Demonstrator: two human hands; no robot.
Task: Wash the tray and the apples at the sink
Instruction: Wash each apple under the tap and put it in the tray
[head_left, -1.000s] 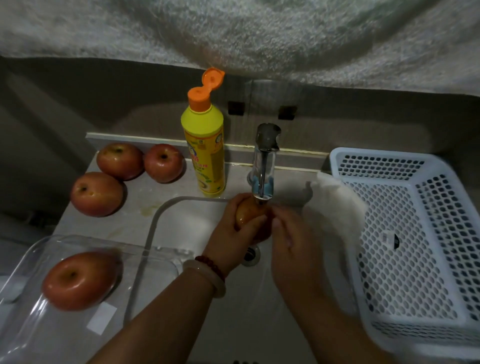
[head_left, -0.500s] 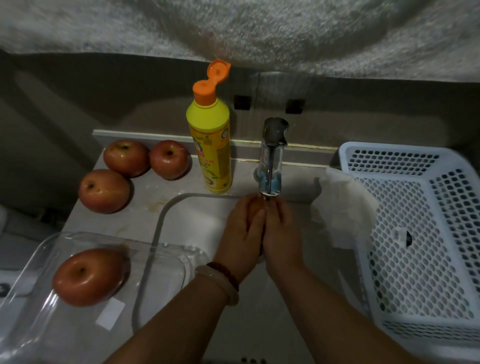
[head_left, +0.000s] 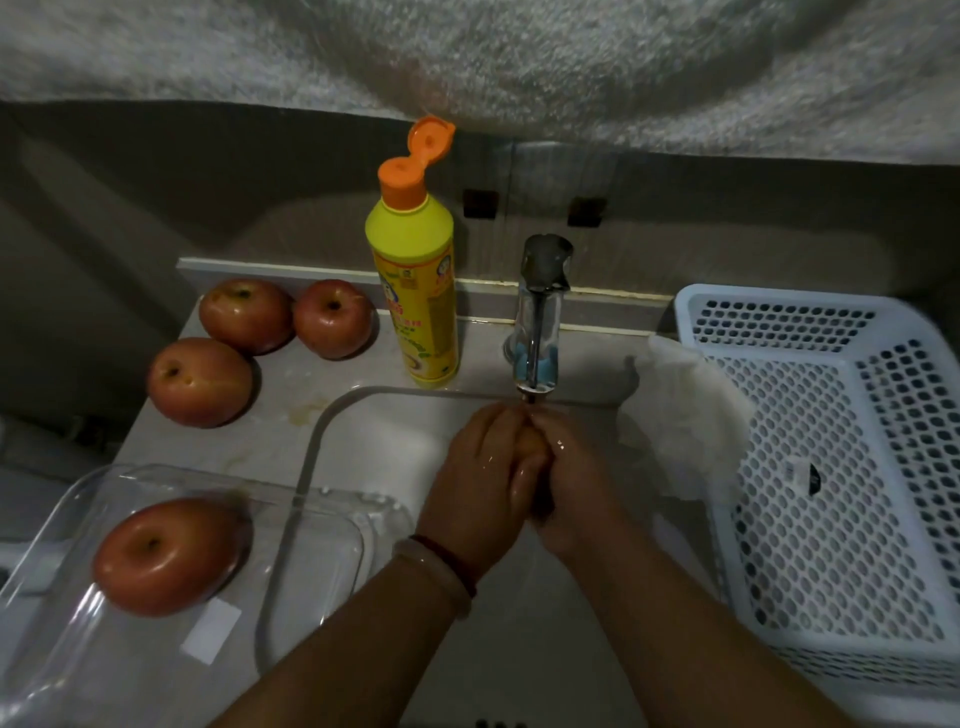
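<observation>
Under the faucet (head_left: 540, 312), over the sink (head_left: 384, 441), my left hand (head_left: 483, 467) and my right hand (head_left: 576, 483) are cupped together around an apple (head_left: 529, 451). Only a thin orange strip of it shows between my wet fingers. A clear glass tray (head_left: 156, 474) sits at the lower left, overlapping the sink's left rim, with one red apple (head_left: 166, 556) in it. Three more red apples (head_left: 247, 314) (head_left: 332, 318) (head_left: 200, 382) lie on the counter at the back left.
A yellow dish soap bottle (head_left: 415, 291) with its orange cap flipped open stands left of the faucet. A white perforated basket (head_left: 831, 467) fills the right side, and a white cloth (head_left: 685, 415) lies against its left wall.
My hands have wrapped closer round the apple under the faucet, so it went from plainly visible to almost hidden. The camera view has shifted slightly.
</observation>
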